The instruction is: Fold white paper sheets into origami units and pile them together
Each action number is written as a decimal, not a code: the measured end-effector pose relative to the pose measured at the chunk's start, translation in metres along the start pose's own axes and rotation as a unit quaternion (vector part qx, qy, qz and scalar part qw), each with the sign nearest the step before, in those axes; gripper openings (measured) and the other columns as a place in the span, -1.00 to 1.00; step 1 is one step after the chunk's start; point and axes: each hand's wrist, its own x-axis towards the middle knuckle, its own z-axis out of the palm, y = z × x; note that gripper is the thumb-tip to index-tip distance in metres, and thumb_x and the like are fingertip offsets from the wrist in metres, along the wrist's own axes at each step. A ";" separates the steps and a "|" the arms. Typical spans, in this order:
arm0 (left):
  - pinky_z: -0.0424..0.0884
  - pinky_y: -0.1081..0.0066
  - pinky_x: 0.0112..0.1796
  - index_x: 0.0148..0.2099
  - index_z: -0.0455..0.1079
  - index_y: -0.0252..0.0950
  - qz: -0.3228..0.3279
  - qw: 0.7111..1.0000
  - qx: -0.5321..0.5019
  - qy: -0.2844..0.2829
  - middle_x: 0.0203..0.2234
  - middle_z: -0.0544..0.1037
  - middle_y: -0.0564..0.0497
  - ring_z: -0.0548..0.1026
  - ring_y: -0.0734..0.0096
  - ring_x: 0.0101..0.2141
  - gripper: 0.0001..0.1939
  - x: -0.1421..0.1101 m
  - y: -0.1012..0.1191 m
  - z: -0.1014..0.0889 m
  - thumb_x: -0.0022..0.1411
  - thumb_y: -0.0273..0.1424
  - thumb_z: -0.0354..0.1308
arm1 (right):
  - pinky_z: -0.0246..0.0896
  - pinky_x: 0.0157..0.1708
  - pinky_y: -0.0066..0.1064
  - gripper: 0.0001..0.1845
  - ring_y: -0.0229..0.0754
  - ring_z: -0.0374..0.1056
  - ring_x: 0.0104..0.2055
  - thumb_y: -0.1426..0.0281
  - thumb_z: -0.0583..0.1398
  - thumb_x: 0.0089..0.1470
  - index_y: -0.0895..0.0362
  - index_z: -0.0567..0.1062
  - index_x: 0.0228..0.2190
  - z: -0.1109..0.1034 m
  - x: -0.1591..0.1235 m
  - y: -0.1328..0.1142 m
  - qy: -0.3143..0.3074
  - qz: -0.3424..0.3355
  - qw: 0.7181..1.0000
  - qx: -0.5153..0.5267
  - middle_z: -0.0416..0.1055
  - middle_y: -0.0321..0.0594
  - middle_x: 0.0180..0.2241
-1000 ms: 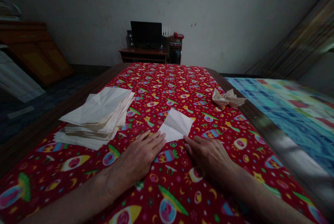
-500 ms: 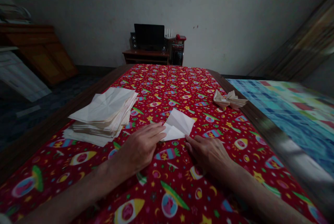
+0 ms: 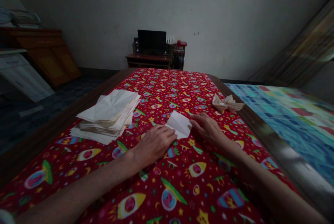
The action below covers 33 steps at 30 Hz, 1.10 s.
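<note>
A small folded sheet of white paper [image 3: 179, 123] lies on the red patterned tablecloth in front of me, with creases across its face. My left hand [image 3: 160, 140] rests on its lower left part, fingers bent and pressed together, holding it down and covering that part. At the right corner of the sheet, the thumb and forefinger of my right hand [image 3: 206, 125] close on its edge. To the left is a thick stack of creased white paper [image 3: 111, 107]. Folded paper pieces [image 3: 227, 103] stand near the table's right edge.
The red cloth [image 3: 156, 196] covers a dark wooden table [image 3: 86, 112]. Beyond it, a monitor [image 3: 152, 41] with speakers stands on a small desk by the wall. Wooden cabinets [image 3: 49, 56] are at the left, and a surface with a blue patterned cover [image 3: 268, 116] is at the right.
My right hand has moved up from the sheet's lower corner to its right corner. My left hand has shifted slightly right over the paper. The view has tilted up a little.
</note>
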 end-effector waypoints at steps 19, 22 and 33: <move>0.20 0.21 0.04 -0.04 0.39 -0.23 0.061 0.992 0.090 0.059 0.02 0.43 0.01 0.31 0.24 0.06 -0.78 0.020 -0.047 0.018 0.31 -0.46 0.01 | 0.06 -0.60 -0.51 -0.61 -0.31 0.23 -0.58 0.29 0.12 0.02 0.20 0.42 -0.12 -0.002 -0.047 -0.033 -0.144 0.179 0.907 0.352 0.36 -0.33 -0.56; 0.20 0.22 0.06 -0.05 0.40 -0.24 0.061 0.994 0.067 0.060 0.04 0.42 0.00 0.30 0.25 0.08 -0.78 0.015 -0.043 0.018 0.31 -0.47 0.00 | 0.05 -0.61 -0.52 -0.74 -0.33 0.20 -0.61 0.29 0.08 0.06 0.18 0.46 -0.29 -0.001 -0.050 -0.041 -0.184 0.157 0.901 0.361 0.32 -0.35 -0.60; 0.24 0.20 0.09 0.09 0.31 -0.32 0.011 0.995 -0.097 0.037 0.05 0.43 -0.07 0.33 0.29 0.09 -0.63 -0.011 -0.014 0.022 0.25 -0.57 0.00 | 0.21 -0.36 -0.39 -0.66 -0.14 0.36 -0.24 0.38 0.08 0.15 0.09 0.40 -0.02 -0.024 -0.060 -0.034 -0.070 -0.182 0.977 -0.086 0.42 -0.05 -0.17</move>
